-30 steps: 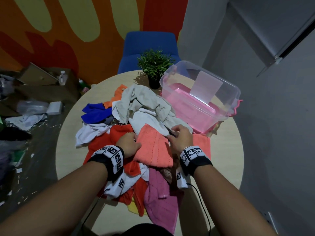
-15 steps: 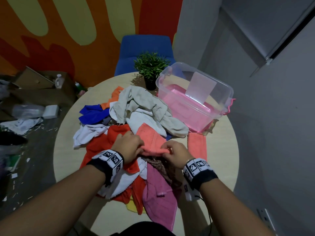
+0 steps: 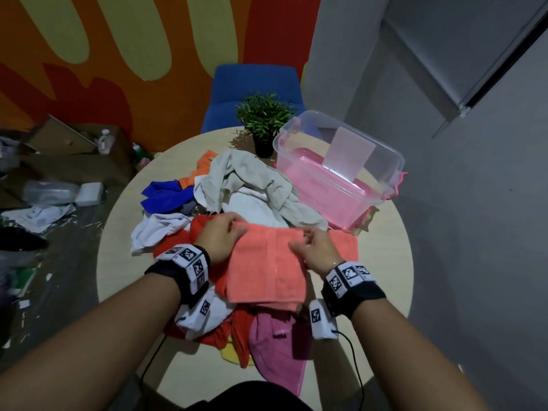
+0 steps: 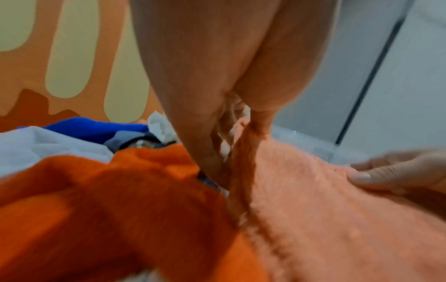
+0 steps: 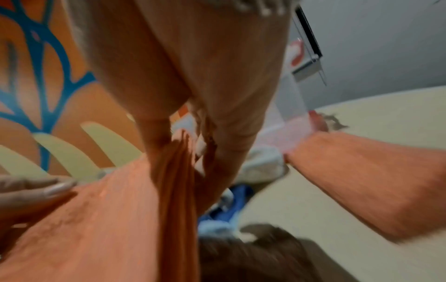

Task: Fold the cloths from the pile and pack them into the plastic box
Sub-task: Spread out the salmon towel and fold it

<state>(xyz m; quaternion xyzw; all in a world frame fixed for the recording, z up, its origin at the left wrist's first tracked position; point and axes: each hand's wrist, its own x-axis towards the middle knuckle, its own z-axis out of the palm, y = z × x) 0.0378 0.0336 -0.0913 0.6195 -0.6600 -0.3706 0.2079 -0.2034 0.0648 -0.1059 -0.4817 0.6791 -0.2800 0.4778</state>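
Note:
A salmon-pink towel (image 3: 267, 268) hangs spread over the cloth pile (image 3: 237, 203), held up by its top edge. My left hand (image 3: 228, 232) pinches the top left corner, seen close in the left wrist view with the towel (image 4: 325, 219) bunched between thumb and fingers. My right hand (image 3: 308, 247) pinches the top edge further right; the right wrist view shows the towel (image 5: 96, 229) gathered in its fingers. The clear plastic box (image 3: 382, 161), open with a pink lid beneath it, stands at the table's back right. A second salmon cloth (image 3: 344, 244) lies by the box.
A potted plant (image 3: 264, 123) stands behind the pile, a blue chair (image 3: 252, 84) beyond it. White, beige, blue, orange and magenta cloths cover the round table (image 3: 382, 277). Cardboard and litter lie on the floor at left.
Both hands lifted the salmon towel from a crumpled heap and drew apart, stretching its top edge so it hangs open between them.

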